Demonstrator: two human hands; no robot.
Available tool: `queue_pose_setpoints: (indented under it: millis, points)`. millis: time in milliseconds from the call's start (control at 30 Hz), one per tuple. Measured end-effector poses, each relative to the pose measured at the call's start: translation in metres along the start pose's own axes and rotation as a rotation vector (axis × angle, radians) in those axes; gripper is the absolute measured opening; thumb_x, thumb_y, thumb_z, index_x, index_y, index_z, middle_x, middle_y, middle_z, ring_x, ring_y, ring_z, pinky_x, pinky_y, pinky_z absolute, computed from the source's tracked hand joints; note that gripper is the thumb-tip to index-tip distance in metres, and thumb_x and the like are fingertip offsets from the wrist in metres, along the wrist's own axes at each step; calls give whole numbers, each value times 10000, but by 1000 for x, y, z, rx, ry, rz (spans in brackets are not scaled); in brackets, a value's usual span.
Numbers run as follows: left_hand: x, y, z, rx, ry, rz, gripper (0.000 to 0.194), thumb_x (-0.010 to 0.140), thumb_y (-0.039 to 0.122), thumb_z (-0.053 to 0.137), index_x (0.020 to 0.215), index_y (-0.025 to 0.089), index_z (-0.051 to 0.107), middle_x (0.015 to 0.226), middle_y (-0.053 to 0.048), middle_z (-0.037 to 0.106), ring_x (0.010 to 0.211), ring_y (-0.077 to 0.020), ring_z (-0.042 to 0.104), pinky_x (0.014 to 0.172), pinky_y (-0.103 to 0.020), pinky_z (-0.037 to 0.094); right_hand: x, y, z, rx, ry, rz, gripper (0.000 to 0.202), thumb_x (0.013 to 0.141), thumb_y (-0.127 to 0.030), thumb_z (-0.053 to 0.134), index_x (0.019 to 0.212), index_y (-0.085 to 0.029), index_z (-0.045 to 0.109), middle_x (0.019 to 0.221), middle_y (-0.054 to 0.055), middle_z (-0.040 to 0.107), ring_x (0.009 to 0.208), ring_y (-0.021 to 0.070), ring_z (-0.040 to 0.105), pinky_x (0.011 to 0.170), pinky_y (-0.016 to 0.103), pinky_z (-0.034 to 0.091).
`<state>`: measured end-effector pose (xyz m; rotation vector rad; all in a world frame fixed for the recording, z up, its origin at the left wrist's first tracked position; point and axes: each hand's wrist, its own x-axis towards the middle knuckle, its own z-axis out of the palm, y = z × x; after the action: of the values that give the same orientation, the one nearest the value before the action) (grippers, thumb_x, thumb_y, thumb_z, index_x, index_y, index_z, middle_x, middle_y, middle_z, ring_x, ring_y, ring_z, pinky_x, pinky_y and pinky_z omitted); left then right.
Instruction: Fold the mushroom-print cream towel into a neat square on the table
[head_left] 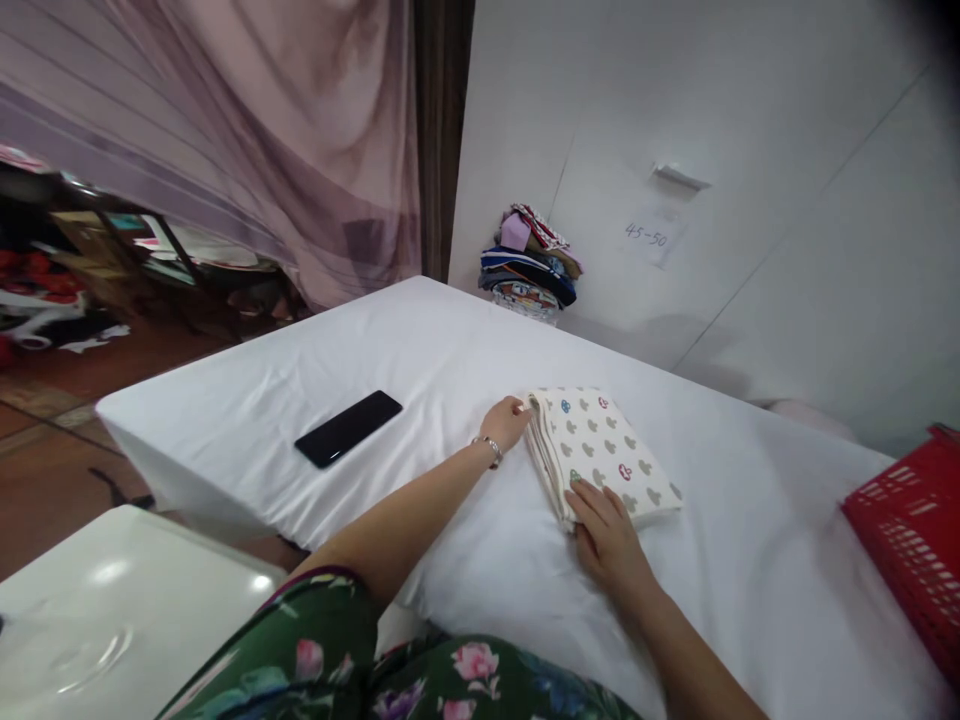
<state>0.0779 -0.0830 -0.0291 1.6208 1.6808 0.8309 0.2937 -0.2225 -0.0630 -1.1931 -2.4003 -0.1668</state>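
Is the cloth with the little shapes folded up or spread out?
Folded: the patterned cloth is a small neat rectangle with stacked layers along its left edge.

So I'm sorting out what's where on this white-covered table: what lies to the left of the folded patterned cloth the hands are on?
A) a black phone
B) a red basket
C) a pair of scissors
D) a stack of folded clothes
A: the black phone lies flat on the white sheet, left of the folded patterned cloth and apart from the left hand.

1. Table (247,400), draped in white sheet.
2. Black phone (348,428) lies flat, left part.
3. Folded patterned cloth (604,450) at centre.
4. Stack of folded fabrics (531,265) at far edge.
5. Red basket (911,530) right.
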Motion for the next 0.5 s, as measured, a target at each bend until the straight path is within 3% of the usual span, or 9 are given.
queue_pose_setpoints:
  millis: [200, 367, 500]
  points:
    - [37, 7, 6, 25, -46, 0, 552, 706, 270, 601, 1240, 190, 490, 1138, -84, 613, 949, -202, 596, 749, -259, 438, 0, -2, -4, 37, -27, 38, 560, 813, -150, 421, 1361, -252, 373, 1319, 76, 507, 1250, 244, 431, 1013, 505, 341]
    - [57, 10, 10, 35, -5, 25, 294, 753, 245, 508, 1018, 235, 634, 1081, -63, 640, 973, -218, 582, 769, -289, 434, 0, -5, -1, 44, -52, 49, 615, 805, -137, 428, 1396, -248, 302, 1337, 75, 486, 1275, 259, 395, 1025, 531, 304]
    - [67, 0, 15, 4, -11, -28, 250, 772, 220, 465, 942, 238, 649, 915, -41, 682, 791, -185, 618, 653, -267, 451, -1, -6, 2, 28, -64, 34, 636, 802, -134, 428, 1409, -248, 274, 1342, 80, 480, 1269, 262, 404, 1028, 530, 289]
